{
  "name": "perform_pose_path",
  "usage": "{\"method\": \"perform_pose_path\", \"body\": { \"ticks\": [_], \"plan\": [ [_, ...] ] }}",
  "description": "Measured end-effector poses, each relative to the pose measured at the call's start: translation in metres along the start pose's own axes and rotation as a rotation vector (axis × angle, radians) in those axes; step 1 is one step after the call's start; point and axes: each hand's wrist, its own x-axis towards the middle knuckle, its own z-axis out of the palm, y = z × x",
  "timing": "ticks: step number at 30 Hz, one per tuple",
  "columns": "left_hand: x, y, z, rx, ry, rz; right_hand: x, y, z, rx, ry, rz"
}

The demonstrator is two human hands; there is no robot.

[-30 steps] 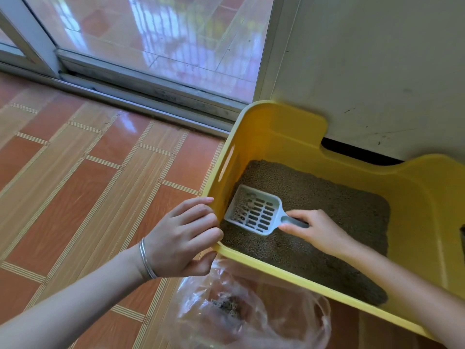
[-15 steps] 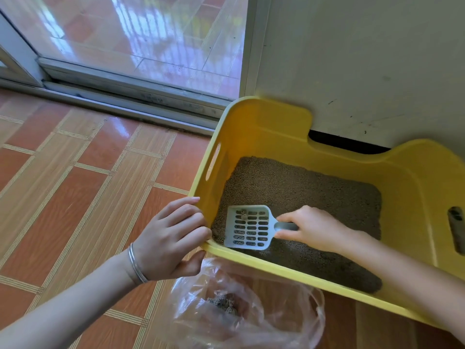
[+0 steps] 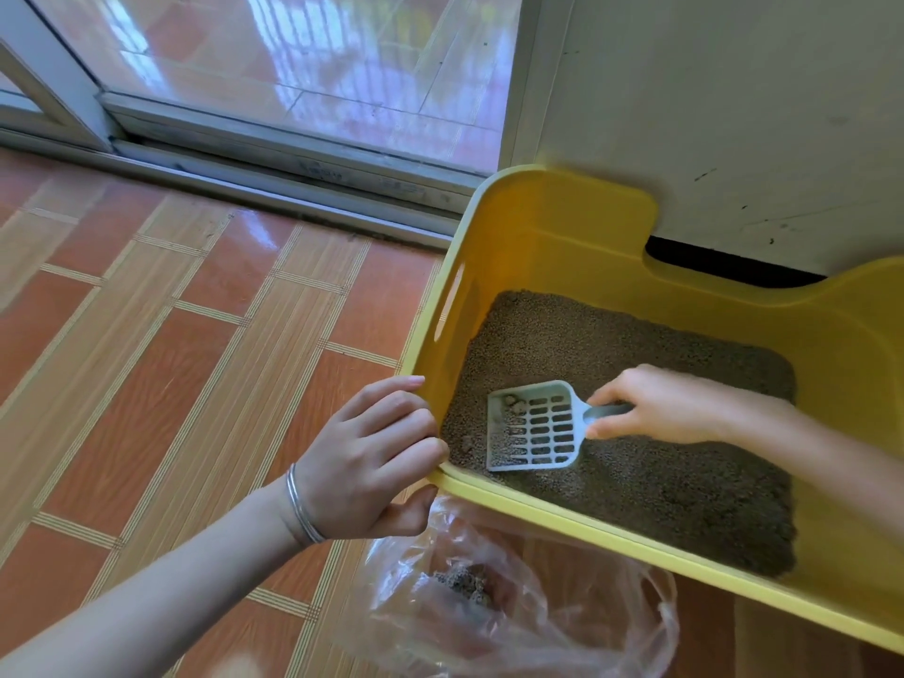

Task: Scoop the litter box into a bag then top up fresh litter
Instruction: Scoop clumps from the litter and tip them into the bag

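Yellow litter box (image 3: pixel 562 237) corner gripped by left hand (image 3: pixel 372 457); right hand (image 3: pixel 670 408) grips grey slotted scoop (image 3: pixel 533 428) holding clumps (image 3: pixel 513 406)

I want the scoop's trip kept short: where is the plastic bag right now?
In the head view the clear plastic bag lies on the tiled floor at bottom centre, by the yellow litter box's near rim, just below the left hand.

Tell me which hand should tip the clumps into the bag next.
Right. The right hand grips the scoop with clumps on it; the left hand holds the litter box corner beside the bag.
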Motion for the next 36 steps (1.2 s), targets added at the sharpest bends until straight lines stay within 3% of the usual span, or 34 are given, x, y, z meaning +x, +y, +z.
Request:
{"method": "perform_pose_path", "body": {
  "ticks": [11, 18, 36],
  "plan": [
    [-0.003, -0.001, 0.004, -0.003, 0.037, -0.003, 0.005, -0.011, 0.043, 0.224, 0.153, -0.099],
    [-0.002, -0.001, 0.001, 0.010, 0.004, -0.010, -0.013, -0.003, 0.033, 0.355, 0.277, -0.130],
    [0.003, 0.005, -0.013, 0.031, -0.129, -0.038, -0.065, 0.007, 0.021, 0.367, 0.377, -0.129]
  ]
}}
